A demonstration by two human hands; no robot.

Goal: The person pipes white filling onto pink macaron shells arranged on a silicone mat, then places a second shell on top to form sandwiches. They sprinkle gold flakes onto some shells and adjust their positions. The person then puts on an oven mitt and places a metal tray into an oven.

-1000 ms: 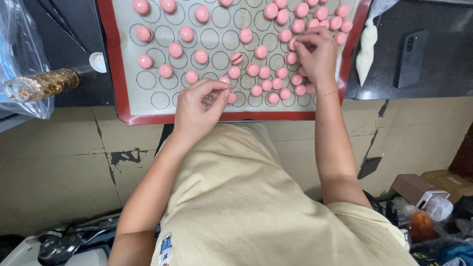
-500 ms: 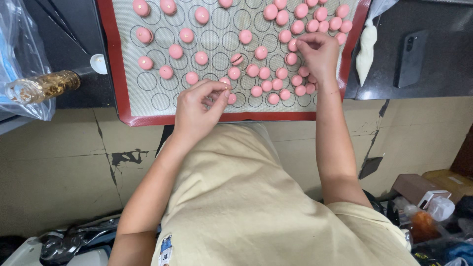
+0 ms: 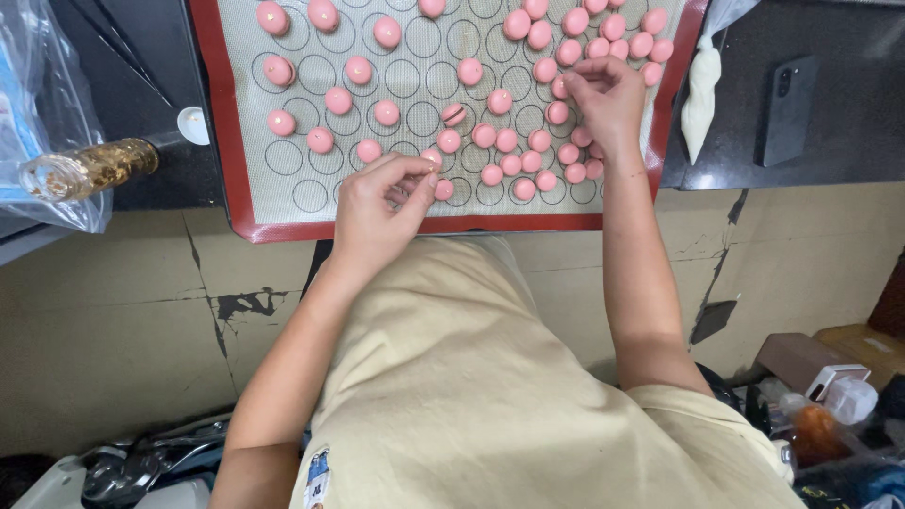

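Note:
A grey silicone baking mat with a red border (image 3: 415, 226) and printed circles lies on the dark counter. Several round pink shells (image 3: 387, 112) sit on it, spread out on the left and crowded on the right (image 3: 566, 155). My left hand (image 3: 377, 207) rests at the mat's near edge, its fingertips curled together between two shells (image 3: 443, 188); whether it holds one is hidden. My right hand (image 3: 613, 94) is over the crowded group, with finger and thumb pinched on a pink shell (image 3: 562, 87).
A white filled piping bag (image 3: 699, 94) and a dark phone (image 3: 787, 108) lie right of the mat. On the left is a clear plastic bag (image 3: 38, 113) with a glass jar of gold flakes (image 3: 90, 170). Boxes and clutter are on the floor.
Both hands stay nearly in place. Only the fingertips shift slightly among the shells.

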